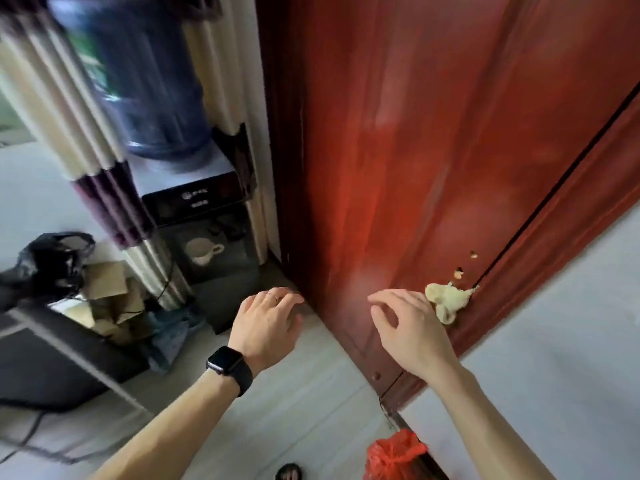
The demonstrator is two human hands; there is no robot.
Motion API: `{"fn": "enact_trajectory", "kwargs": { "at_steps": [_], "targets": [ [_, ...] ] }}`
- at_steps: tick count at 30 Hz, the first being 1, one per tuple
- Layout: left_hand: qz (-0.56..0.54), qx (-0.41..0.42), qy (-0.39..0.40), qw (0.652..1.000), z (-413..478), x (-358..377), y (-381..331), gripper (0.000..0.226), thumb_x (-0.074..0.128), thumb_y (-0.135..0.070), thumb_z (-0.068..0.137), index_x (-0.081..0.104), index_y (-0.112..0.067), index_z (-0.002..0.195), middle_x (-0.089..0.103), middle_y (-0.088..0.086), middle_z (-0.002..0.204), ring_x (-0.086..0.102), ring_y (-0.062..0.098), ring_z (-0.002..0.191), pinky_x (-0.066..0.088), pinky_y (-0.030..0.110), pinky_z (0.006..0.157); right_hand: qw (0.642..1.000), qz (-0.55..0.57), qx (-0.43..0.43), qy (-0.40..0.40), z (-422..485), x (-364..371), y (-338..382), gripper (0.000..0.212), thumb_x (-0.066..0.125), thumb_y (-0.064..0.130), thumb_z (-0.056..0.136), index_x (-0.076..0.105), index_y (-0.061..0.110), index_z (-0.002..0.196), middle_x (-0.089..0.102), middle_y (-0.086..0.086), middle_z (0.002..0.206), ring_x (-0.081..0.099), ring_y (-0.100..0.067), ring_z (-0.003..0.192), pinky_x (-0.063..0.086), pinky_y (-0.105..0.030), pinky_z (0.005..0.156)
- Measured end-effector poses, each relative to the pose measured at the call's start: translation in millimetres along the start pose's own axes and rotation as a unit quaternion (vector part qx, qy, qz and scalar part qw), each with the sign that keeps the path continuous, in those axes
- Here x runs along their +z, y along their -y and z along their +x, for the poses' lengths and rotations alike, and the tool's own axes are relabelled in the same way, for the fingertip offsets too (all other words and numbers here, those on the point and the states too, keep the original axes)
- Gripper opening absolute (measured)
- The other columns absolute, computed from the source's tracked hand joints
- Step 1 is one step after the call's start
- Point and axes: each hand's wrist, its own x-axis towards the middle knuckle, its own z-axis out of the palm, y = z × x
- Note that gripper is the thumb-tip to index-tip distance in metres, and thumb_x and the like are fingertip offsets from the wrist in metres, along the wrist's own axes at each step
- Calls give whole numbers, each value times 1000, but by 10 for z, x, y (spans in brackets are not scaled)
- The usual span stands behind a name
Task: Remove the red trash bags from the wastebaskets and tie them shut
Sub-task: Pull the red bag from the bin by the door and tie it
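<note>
A red trash bag (pixel 393 455) sits on the floor at the bottom of the view, bunched at its top, close to the foot of the red door. My left hand (pixel 268 323), with a black watch on the wrist, reaches forward toward the door's edge, fingers apart and holding nothing. My right hand (pixel 410 327) is held out in front of the door, fingers spread and empty. Both hands are well above and away from the bag. No wastebasket is in view.
A red wooden door (pixel 398 150) fills the upper right, with a pale cloth wad (pixel 446 301) stuffed at its lock hole. A water dispenser (pixel 194 202) with a blue bottle stands left of it, beside a curtain. A black bag (pixel 52 258), cardboard and a dark cabinet lie at left.
</note>
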Motion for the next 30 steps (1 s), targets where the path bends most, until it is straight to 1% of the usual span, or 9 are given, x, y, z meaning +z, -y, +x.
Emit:
{"fn": "enact_trajectory", "kwargs": {
  "at_steps": [4,6,8,12,16,18,23,26,30],
  "targets": [
    [40,-147,-22,988,-810,-357,563,31,57,-36,87,64,-32,116,64,-8,120,62,19,107,47,37,90,992,35,-101,66,127,464,615,22,58,29,94,71,30,112,67,17,115,52,-14,114,36,-18,96],
    [75,-223,-36,971,-1433,-622,896,31,57,-34,85,63,-32,115,64,-8,118,62,20,106,47,37,88,978,48,-168,112,53,788,1178,22,60,29,93,71,30,112,68,17,114,52,-14,115,35,-18,96],
    [89,-264,-30,960,-1785,-774,1065,32,55,-35,85,62,-32,116,64,-9,118,62,21,106,48,37,88,970,53,-187,144,19,962,1478,22,60,31,93,71,31,112,68,18,114,51,-13,118,36,-19,99],
    [105,-433,-57,894,-3248,-1274,1412,36,48,-42,86,60,-36,120,63,-9,122,59,19,112,44,38,94,910,34,-333,242,-446,1497,2707,28,55,40,92,69,32,114,67,15,116,52,-14,118,38,-28,106],
    [153,-580,-100,794,-4985,-1691,1561,43,44,-47,82,65,-36,117,67,-10,120,60,17,115,47,38,92,824,17,-479,303,-1385,2110,4091,52,33,60,84,68,35,113,69,17,113,57,-16,118,42,-34,105],
    [161,-638,-103,746,-5816,-1846,1618,48,40,-49,82,65,-35,121,66,-8,124,59,18,118,47,40,94,779,7,-537,323,-1948,2319,4734,60,27,64,82,66,36,119,66,15,121,52,-17,125,41,-37,107],
    [184,-741,-123,635,-7626,-2346,1602,56,31,-52,81,61,-35,125,65,-4,128,59,20,120,47,42,95,663,7,-672,331,-3501,2634,6143,40,44,51,97,57,37,132,57,13,139,40,-19,135,36,-36,112],
    [193,-785,-169,564,-8466,-2664,1450,52,37,-47,80,64,-32,121,67,-1,124,61,23,115,49,41,91,606,27,-728,319,-4432,2745,6835,39,46,50,98,56,37,134,56,12,141,40,-21,135,35,-34,111],
    [199,-833,-191,480,-9513,-2965,1203,53,37,-47,81,61,-32,127,60,1,136,53,24,126,45,41,101,514,33,-791,330,-5688,2872,7604,44,41,52,99,49,39,141,45,7,152,31,-22,145,26,-36,118]
  ]
}}
